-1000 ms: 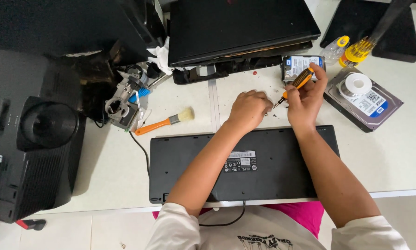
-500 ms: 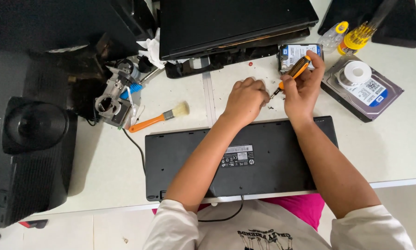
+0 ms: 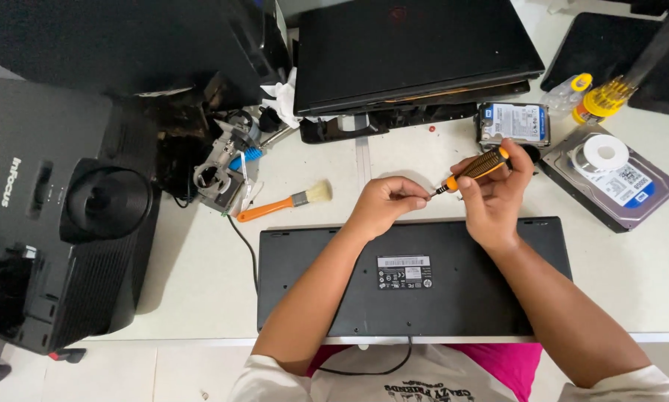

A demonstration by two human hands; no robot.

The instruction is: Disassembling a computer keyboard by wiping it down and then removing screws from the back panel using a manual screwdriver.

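Orange-and-black-handled screwdriver (image 3: 474, 168) is gripped in the closed right hand (image 3: 492, 195) — its tip is pinched by the left hand (image 3: 383, 206) fingertips, above an overturned black keyboard (image 3: 424, 279).

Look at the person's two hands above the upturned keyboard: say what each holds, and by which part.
The right hand grips a small screwdriver by its black-and-orange handle. The left hand pinches at its metal tip with the fingers; whether something tiny is held there cannot be told.

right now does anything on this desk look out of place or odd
The keyboard lies face down, its label side up, under both wrists. A bare hard drive sits askew with a tape roll on top. The right hand holds a screwdriver, its tip at the left hand. Nothing looks spilled.
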